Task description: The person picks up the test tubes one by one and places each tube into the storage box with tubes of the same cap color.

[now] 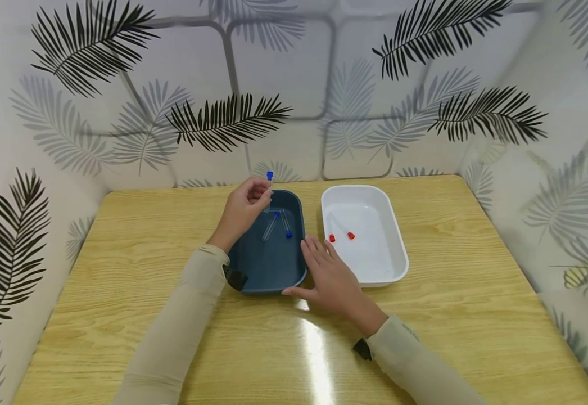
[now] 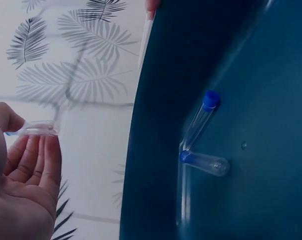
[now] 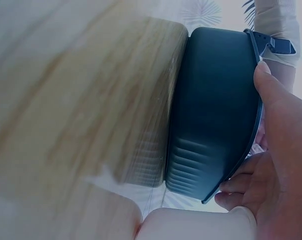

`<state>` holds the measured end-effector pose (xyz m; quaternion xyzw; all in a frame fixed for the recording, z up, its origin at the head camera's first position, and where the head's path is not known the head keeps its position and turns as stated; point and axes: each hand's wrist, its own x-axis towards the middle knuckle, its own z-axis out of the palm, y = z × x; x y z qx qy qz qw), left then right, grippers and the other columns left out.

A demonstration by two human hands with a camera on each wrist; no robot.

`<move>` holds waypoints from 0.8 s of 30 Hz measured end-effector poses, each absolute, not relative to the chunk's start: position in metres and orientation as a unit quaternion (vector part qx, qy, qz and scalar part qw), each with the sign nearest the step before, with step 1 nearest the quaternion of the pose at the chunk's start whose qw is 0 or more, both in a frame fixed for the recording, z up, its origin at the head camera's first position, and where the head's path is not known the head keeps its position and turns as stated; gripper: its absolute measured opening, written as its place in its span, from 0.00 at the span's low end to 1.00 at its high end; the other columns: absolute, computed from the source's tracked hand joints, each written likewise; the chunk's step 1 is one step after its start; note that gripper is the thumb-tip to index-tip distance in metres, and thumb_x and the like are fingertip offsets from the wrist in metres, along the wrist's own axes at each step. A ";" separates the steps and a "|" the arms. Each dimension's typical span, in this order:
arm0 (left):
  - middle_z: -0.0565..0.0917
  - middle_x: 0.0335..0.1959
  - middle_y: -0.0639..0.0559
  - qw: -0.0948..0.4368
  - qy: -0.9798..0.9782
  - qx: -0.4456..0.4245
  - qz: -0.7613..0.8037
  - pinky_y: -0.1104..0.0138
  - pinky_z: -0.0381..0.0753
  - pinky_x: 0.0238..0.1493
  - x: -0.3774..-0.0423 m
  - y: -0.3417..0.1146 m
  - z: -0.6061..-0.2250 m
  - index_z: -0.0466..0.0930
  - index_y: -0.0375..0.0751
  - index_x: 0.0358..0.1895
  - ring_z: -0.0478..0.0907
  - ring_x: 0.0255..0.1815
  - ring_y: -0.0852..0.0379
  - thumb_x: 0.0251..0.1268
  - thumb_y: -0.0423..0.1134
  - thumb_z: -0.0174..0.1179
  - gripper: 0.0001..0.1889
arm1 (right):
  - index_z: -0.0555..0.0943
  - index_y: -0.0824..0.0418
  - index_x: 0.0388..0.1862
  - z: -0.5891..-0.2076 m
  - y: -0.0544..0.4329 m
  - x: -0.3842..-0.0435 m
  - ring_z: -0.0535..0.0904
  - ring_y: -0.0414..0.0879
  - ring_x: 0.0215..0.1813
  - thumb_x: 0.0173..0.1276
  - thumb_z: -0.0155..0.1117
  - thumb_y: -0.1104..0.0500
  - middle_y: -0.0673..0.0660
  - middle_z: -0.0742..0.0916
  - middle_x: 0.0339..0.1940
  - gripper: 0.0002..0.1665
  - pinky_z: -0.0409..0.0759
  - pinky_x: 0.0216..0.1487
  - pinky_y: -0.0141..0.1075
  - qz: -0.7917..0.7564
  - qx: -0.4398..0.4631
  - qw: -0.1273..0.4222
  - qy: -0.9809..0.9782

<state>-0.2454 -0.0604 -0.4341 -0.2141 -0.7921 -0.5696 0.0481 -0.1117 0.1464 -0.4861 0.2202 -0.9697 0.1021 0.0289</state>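
My left hand (image 1: 240,214) pinches a clear test tube with a blue cap (image 1: 270,175) between thumb and fingers. It holds the tube over the far end of the dark blue tray (image 1: 266,270), cap upward. Inside that tray lie clear blue-capped test tubes, with one blue cap (image 1: 289,234) toward the right wall and another (image 2: 210,99) plain in the left wrist view. My right hand (image 1: 331,275) rests at the tray's near right corner. Its fingers lie along the right rim, and its thumb (image 3: 263,70) touches the near rim.
A white tray (image 1: 382,253) stands just right of the dark one, holding clear tubes with red caps (image 1: 351,235). Both trays sit on a wood-grain table (image 1: 137,253). Behind the table rises a leaf-patterned backdrop (image 1: 284,73).
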 end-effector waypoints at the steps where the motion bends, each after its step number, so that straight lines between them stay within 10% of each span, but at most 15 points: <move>1: 0.79 0.39 0.48 0.045 -0.794 -0.209 -0.569 0.66 0.77 0.42 -0.246 -0.060 -0.435 0.76 0.41 0.49 0.76 0.38 0.56 0.67 0.44 0.56 0.13 | 0.51 0.64 0.73 -0.486 0.146 -0.112 0.45 0.48 0.74 0.53 0.39 0.18 0.59 0.55 0.74 0.65 0.40 0.71 0.42 0.103 0.220 0.029 -0.970; 24: 0.79 0.38 0.48 0.010 -0.842 -0.140 -0.521 0.62 0.77 0.43 -0.256 -0.057 -0.467 0.76 0.37 0.49 0.76 0.37 0.54 0.66 0.41 0.55 0.13 | 0.51 0.63 0.74 -0.489 0.146 -0.112 0.44 0.47 0.74 0.52 0.35 0.16 0.57 0.55 0.74 0.65 0.39 0.71 0.41 0.100 0.216 0.029 -0.971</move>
